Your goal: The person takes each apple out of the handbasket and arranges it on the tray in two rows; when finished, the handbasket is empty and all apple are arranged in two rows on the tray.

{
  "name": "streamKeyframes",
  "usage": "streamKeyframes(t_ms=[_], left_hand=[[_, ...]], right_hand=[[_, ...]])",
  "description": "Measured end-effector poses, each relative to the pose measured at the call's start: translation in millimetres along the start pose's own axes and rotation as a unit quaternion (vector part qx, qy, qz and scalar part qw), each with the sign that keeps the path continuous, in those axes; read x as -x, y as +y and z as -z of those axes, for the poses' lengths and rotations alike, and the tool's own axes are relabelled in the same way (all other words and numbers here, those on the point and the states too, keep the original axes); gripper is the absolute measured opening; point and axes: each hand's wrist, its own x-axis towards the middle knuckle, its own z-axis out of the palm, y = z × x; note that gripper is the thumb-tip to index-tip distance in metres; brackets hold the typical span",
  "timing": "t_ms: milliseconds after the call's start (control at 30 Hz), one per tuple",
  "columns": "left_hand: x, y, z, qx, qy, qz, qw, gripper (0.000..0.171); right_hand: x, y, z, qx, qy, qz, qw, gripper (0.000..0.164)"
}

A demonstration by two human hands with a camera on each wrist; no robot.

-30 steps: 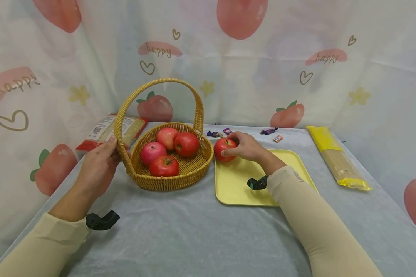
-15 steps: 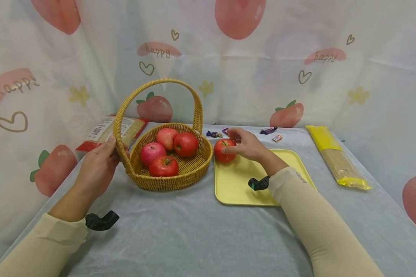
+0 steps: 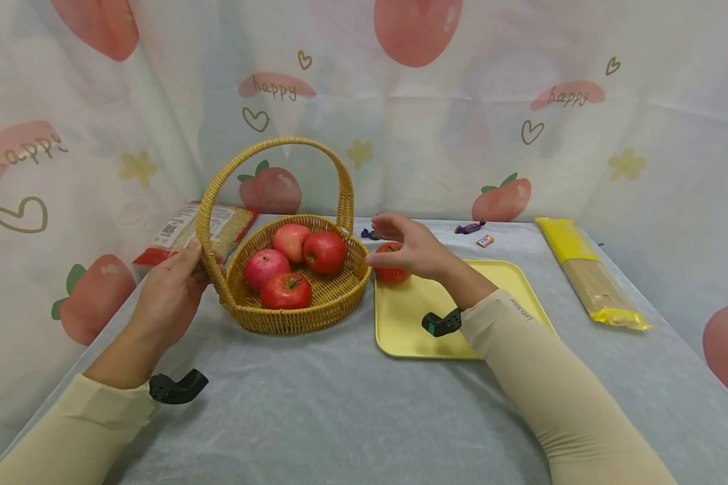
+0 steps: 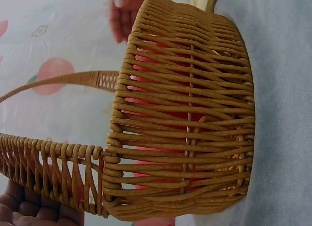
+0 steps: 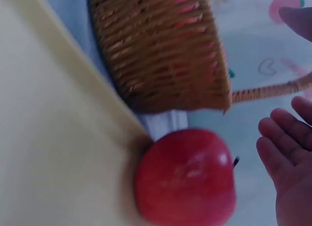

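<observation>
In the head view my left hand (image 3: 172, 286) holds the near-left side of the handle on a wicker basket (image 3: 303, 322). Its curled fingers (image 4: 39, 209) show behind the woven handle in the left wrist view. Several red and pink apples (image 3: 286, 291) lie inside the basket. One more red apple (image 3: 394, 275) sits at the far-left corner of a yellow tray (image 3: 437, 333). My right hand (image 3: 415, 248) hovers over this apple, its thumb overlapping the basket rim in the head view. From the right wrist, the hand's fingers look spread and apart from the apple (image 5: 185, 179).
Behind the basket, at left, lies a red-edged bag of grain (image 3: 233, 225). Small wrapped candies, one purple (image 3: 470, 228) and one orange (image 3: 485, 240), lie along the back. A yellow packet of noodles (image 3: 591, 273) lies at right. A printed curtain (image 3: 437, 135) hangs behind the table.
My right hand has let go of the apple on the tray, risen and shifted left toward the basket. The apple stays in place, and my left hand keeps its hold on the handle.
</observation>
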Motion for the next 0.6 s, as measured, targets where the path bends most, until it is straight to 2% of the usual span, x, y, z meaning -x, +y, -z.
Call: streamKeyframes(t_ms=[200, 600], left_hand=[[0.2, 0.5, 0.4, -0.005, 0.001, 0.002, 1.0, 0.05], [-0.7, -0.1, 0.7, -0.003, 0.002, 0.007, 1.0, 0.051]], right_hand=[[-8, -19, -9, -0.009, -0.019, 0.024, 1.0, 0.078], [-28, -41, -32, 0.006, -0.078, 0.031, 0.996, 0.078]])
